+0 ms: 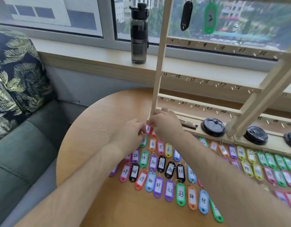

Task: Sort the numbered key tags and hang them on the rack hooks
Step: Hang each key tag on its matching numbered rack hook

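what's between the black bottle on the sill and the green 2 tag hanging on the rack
In the head view, the rack's left post and a hanging black tag.

A home living room, judging by the grey-green sofa (31,136) with a leaf-print cushion (15,76) beside a round wooden worktop (95,122) under a window sill (100,63).

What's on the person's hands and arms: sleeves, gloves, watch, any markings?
Nothing worn that shows. The left hand and right hand are bare: no gloves, and no rings visible on the fingers. The left forearm and right forearm are bare too: no sleeves in view, no watch, bands, cables or markings. Fine hair shows on both.
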